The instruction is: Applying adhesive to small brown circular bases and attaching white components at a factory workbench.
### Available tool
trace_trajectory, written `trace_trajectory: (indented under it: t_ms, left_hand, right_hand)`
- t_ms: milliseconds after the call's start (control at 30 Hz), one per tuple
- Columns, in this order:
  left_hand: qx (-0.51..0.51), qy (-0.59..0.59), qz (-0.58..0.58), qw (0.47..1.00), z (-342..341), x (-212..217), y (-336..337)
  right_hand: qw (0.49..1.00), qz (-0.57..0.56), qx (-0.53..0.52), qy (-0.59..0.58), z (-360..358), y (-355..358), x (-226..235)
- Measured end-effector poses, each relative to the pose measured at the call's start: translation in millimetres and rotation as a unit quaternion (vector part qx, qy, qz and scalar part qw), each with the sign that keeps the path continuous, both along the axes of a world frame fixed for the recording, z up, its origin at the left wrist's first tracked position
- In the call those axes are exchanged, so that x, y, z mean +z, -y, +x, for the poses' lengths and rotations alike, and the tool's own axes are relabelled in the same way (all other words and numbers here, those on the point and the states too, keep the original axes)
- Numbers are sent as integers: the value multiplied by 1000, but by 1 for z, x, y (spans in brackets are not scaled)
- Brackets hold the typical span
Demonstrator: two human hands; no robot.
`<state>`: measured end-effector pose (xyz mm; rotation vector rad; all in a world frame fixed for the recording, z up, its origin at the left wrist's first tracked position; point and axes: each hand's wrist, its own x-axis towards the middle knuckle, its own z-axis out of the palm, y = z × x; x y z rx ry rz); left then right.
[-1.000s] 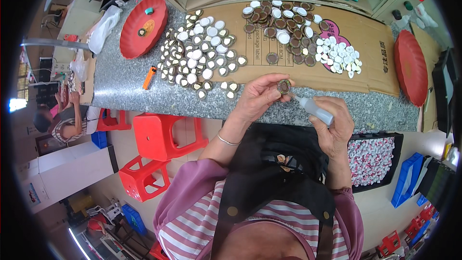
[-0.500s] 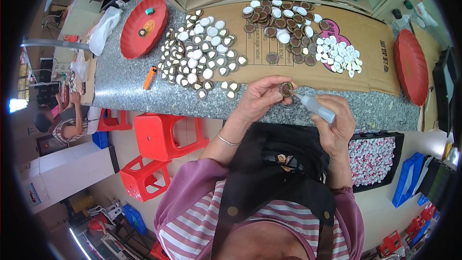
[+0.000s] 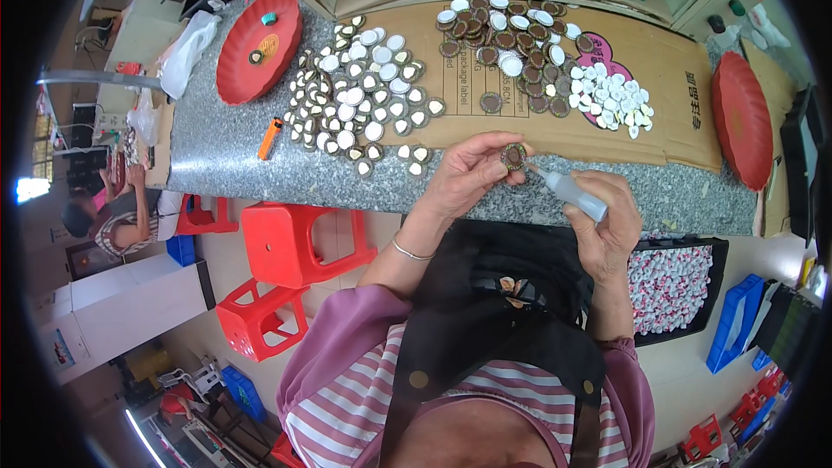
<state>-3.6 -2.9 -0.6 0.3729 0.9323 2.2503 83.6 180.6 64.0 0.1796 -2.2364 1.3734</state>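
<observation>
Speckled desk (image 3: 260, 165) carried caps spread on cardboard (image 3: 676, 95). Left hand (image 3: 468, 175) pinched a brown cap (image 3: 514, 156) over the desk edge, open side toward the nozzle. Right hand (image 3: 607, 225) gripped a squeeze bottle (image 3: 572, 195), tip angled into it.

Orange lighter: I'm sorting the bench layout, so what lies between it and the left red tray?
Head view: only bare speckled grey countertop lies between the orange lighter and the left red tray; the white-lined caps sit off to the right.
</observation>
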Motion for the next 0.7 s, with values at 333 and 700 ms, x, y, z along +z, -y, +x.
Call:
trace_trajectory:
  t_ms: [333, 700]
  left_hand:
    - [30, 18, -3, 999, 2, 5, 0]
    - [13, 8, 23, 1000, -4, -3, 3]
  right_hand:
    - [892, -437, -110, -39, 25, -62, -41]
    - [929, -180, -321, 48, 34, -152, -74]
